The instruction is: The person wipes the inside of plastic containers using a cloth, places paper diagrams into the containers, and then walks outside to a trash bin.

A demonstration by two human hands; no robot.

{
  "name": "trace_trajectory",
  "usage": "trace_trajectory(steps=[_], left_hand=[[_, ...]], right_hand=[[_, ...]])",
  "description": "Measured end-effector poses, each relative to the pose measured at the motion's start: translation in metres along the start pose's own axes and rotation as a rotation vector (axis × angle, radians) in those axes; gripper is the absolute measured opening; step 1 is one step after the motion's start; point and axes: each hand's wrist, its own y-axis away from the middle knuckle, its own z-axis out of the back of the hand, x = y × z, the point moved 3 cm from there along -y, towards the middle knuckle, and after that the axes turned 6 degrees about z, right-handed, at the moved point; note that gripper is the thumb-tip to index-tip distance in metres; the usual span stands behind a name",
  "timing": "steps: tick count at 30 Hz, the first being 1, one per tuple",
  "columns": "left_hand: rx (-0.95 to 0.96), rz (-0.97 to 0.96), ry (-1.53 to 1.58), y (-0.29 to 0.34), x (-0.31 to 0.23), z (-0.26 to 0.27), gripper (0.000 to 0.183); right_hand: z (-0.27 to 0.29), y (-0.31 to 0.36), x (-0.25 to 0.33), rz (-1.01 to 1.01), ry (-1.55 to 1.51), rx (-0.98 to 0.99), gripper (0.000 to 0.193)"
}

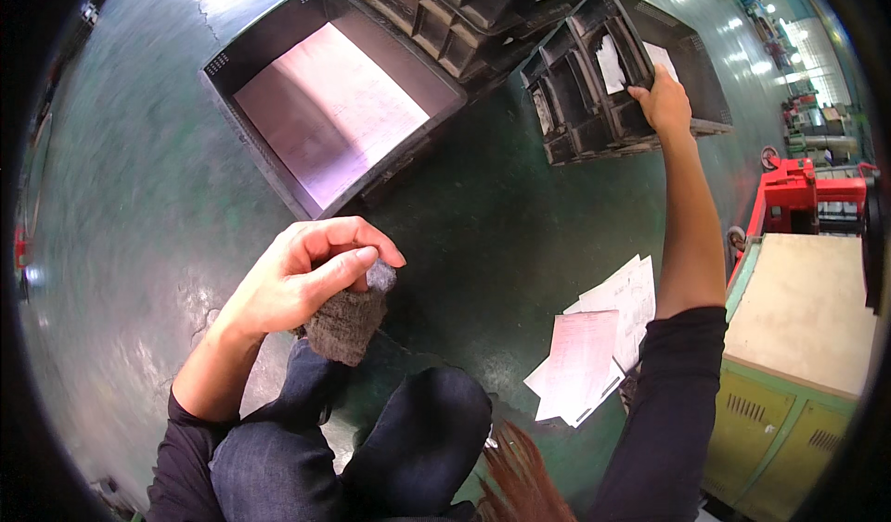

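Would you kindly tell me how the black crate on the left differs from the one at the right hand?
The left crate shows mainly its inside, while the right crate shows much of its ribbed outer wall. Broad pale paper covers most of the left crate's floor; only small white pieces show at the right crate. The right hand touches the right crate only. Both are black and open.

No readable text; only faint, illegible print on the loose paper sheets (585, 355)
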Motion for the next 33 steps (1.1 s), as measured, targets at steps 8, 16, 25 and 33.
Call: trace_trajectory(steps=[8,16,25,33], left_hand=[[0.111,0.010,-0.099,-0.020,-0.003,-0.048,0.019],[0.015,0.026,-0.265,-0.009,0.014,-0.087,0.017],[0.088,0.026,-0.478,-0.007,0.027,-0.140,0.017],[0.130,0.008,-0.611,0.004,0.006,-0.164,0.017]], right_hand=[[-0.016,0.023,-0.014,0.120,0.051,-0.158,0.062],[0.009,0.232,-0.152,-0.141,0.020,-0.697,0.055],[-0.016,0.605,-0.323,-1.389,0.068,0.425,0.070],[0.082,0.634,-0.329,-1.028,0.065,0.158,0.049]])
